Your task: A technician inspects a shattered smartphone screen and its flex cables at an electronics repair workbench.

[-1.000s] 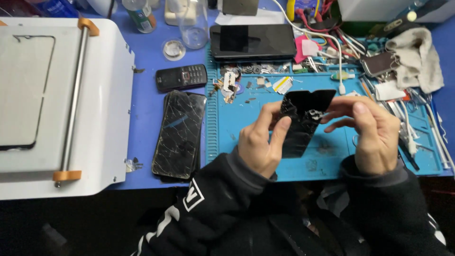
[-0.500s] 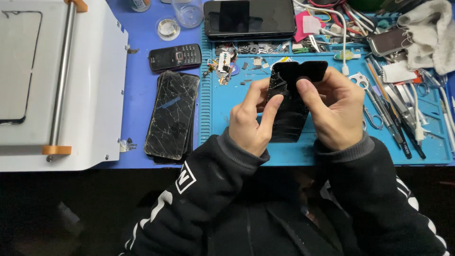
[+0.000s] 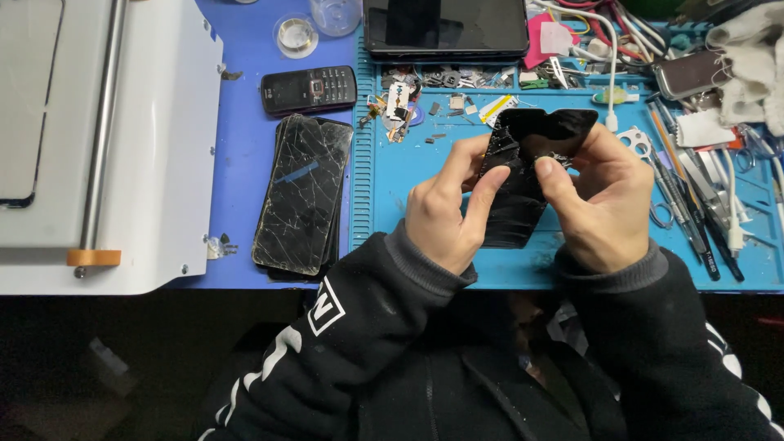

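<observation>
Both hands hold a black opened phone body (image 3: 523, 175) above the blue work mat (image 3: 408, 212). My left hand (image 3: 445, 208) grips its left edge, thumb and fingers pinching near the top. My right hand (image 3: 600, 204) holds the right side, with its thumb pressed on the middle of the phone. The phone's upper end shows bare inner parts, and its lower end is hidden behind my hands.
A stack of cracked phone screens (image 3: 302, 192) lies left of the mat, with a small keypad phone (image 3: 309, 88) above it. A white machine (image 3: 106, 147) fills the left. A dark tablet (image 3: 445, 28) sits at the back. Tweezers and tools (image 3: 694, 204) lie at right.
The view has shifted a little, and my hands with the phone have moved slightly nearer. My right thumb has slid onto the phone's middle.
</observation>
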